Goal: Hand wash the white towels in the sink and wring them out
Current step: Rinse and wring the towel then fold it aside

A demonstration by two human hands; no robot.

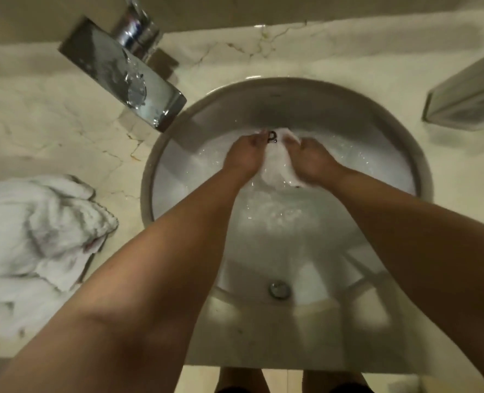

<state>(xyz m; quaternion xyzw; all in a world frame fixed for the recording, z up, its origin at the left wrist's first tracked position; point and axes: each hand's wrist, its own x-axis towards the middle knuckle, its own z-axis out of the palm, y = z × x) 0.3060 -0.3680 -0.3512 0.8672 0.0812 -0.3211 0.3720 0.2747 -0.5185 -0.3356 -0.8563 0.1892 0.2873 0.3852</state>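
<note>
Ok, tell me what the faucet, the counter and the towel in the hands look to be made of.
Faucet: polished, chrome-like metal, judging by its mirror reflections. Counter: marble or a marble-look stone, cream with brown veins and a soft sheen; which of the two cannot be told. Towel, gripped by the left hand and right hand over the sink: white cloth, probably terry cotton, though its weave is blurred.

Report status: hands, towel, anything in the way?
Left hand and right hand both grip the towel over soapy water in the sink. More towels piled on the counter. Nothing in the way.
</note>
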